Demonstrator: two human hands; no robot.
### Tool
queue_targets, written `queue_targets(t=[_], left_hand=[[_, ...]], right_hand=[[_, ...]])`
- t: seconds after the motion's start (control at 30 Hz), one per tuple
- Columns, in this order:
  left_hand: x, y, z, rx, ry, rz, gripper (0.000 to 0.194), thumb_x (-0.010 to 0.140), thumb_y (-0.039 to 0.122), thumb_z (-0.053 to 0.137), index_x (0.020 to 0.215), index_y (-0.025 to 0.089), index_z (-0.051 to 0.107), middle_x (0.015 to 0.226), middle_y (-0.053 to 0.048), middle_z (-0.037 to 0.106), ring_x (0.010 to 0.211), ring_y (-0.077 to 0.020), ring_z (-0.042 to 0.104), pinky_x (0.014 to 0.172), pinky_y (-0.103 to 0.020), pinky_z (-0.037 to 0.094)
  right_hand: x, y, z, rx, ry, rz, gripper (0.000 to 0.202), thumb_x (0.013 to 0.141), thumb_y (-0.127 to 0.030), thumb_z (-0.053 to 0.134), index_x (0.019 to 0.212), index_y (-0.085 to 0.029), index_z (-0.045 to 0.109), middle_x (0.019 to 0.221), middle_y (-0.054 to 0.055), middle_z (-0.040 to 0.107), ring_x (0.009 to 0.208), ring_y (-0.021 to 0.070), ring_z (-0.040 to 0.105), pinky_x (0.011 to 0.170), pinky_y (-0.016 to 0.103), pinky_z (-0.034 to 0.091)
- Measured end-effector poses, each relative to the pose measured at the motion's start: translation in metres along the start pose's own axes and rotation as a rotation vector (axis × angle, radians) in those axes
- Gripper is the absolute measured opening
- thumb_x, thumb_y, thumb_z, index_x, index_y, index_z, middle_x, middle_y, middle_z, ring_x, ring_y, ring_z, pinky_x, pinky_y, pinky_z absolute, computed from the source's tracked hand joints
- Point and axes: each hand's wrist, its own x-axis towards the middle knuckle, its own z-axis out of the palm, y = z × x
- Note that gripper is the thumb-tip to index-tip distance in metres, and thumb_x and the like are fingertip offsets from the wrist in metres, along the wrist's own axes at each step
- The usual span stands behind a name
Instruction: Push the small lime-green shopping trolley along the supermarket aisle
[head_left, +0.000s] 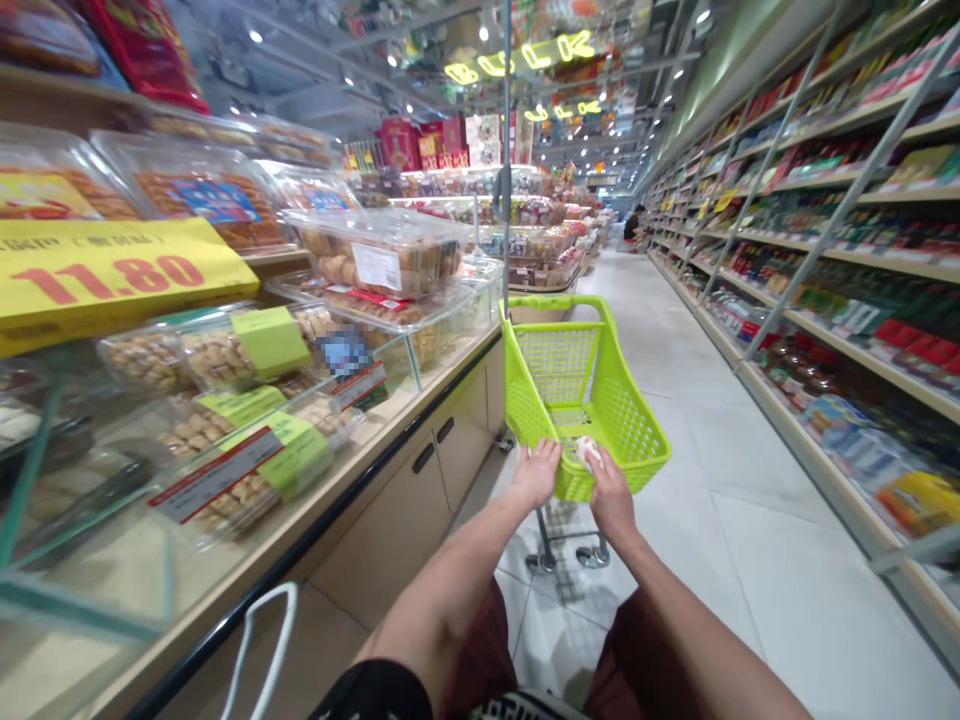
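A bright green plastic shopping cart (637,440) with lattice walls stands in front of me in the aisle. My left hand (538,473) is on its near rim, fingers curled over the edge. Beside it, my right hand (611,488) is closed at the same rim, pinching a small crumpled white piece that looks like tissue (587,452). Part of the rim is hidden behind my hands. Below the basket, the cart's metal legs end in casters (541,563) on the floor.
To the left runs a glass-edged display counter with clear packs of baked snacks (382,250) and a yellow price sign (120,275). Long stocked shelves (840,190) line the right side. A white curved bar (262,640) is at lower left. A person (635,228) crouches far down the tiled aisle (675,400).
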Motion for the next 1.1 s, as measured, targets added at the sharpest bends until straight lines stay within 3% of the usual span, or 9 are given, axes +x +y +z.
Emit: queue_targets(t=[0.13, 0.27, 0.5, 0.67, 0.8, 0.93, 1.1], left_hand=[[0.008, 0.006, -0.008, 0.094, 0.040, 0.045, 0.051, 0.084, 0.016, 0.027, 0.135, 0.016, 0.029, 0.145, -0.009, 0.025, 0.133, -0.0226, 0.019, 0.107, -0.050, 0.013], [0.019, 0.014, -0.014, 0.178, 0.067, 0.155, 0.046, 0.087, 0.019, 0.024, 0.130, 0.017, 0.038, 0.146, -0.006, 0.024, 0.133, -0.0225, 0.019, 0.108, -0.051, 0.013], [0.039, 0.039, -0.002, 0.169, -0.016, 0.153, 0.051, 0.086, 0.021, 0.025, 0.137, 0.020, 0.026, 0.147, -0.002, 0.020, 0.133, -0.0236, 0.020, 0.106, -0.055, 0.015], [0.053, 0.051, -0.001, 0.170, -0.049, 0.137, 0.053, 0.085, 0.021, 0.028, 0.138, 0.022, 0.024, 0.148, 0.000, 0.017, 0.133, -0.0267, 0.018, 0.106, -0.056, 0.015], [0.053, 0.051, -0.003, 0.128, -0.060, 0.124, 0.055, 0.083, 0.017, 0.029, 0.138, 0.022, 0.025, 0.148, 0.000, 0.017, 0.133, -0.0276, 0.019, 0.105, -0.055, 0.018], [0.041, 0.040, 0.014, 0.092, -0.063, 0.094, 0.060, 0.079, 0.009, 0.031, 0.138, 0.022, 0.024, 0.148, -0.002, 0.017, 0.135, -0.0241, 0.012, 0.107, -0.052, 0.015], [0.016, 0.030, 0.047, 0.037, -0.191, 0.021, 0.065, 0.076, 0.009, 0.033, 0.139, 0.018, 0.019, 0.149, -0.005, 0.012, 0.135, -0.0240, 0.009, 0.106, -0.050, 0.018]], right_hand=[[0.001, 0.013, 0.004, -0.015, 0.031, -0.025, 0.051, 0.076, -0.001, 0.031, 0.122, -0.015, 0.050, 0.128, 0.013, 0.046, 0.119, 0.0226, 0.042, 0.095, 0.042, 0.040], [0.001, 0.035, -0.004, -0.019, -0.017, -0.010, 0.053, 0.074, 0.000, 0.032, 0.122, -0.018, 0.050, 0.127, 0.011, 0.047, 0.118, 0.0208, 0.044, 0.097, 0.039, 0.041], [0.000, 0.073, -0.010, -0.059, -0.046, 0.151, 0.058, 0.071, 0.000, 0.034, 0.125, -0.019, 0.047, 0.130, 0.009, 0.045, 0.119, 0.0212, 0.044, 0.094, 0.035, 0.044], [0.006, 0.090, -0.005, -0.064, -0.030, 0.161, 0.058, 0.070, -0.001, 0.036, 0.123, -0.020, 0.048, 0.129, 0.009, 0.046, 0.117, 0.0212, 0.046, 0.094, 0.035, 0.044], [0.016, 0.083, -0.013, -0.062, 0.019, 0.140, 0.051, 0.073, -0.003, 0.034, 0.117, -0.018, 0.053, 0.123, 0.010, 0.052, 0.115, 0.0199, 0.048, 0.095, 0.036, 0.042], [0.020, 0.058, -0.022, -0.138, 0.053, 0.081, 0.046, 0.078, -0.005, 0.032, 0.120, -0.009, 0.050, 0.131, 0.016, 0.045, 0.126, 0.0233, 0.034, 0.100, 0.043, 0.034], [0.003, 0.032, -0.014, -0.209, -0.147, -0.253, 0.046, 0.082, -0.006, 0.034, 0.126, -0.012, 0.046, 0.136, 0.012, 0.040, 0.131, 0.0229, 0.024, 0.104, 0.047, 0.023]])
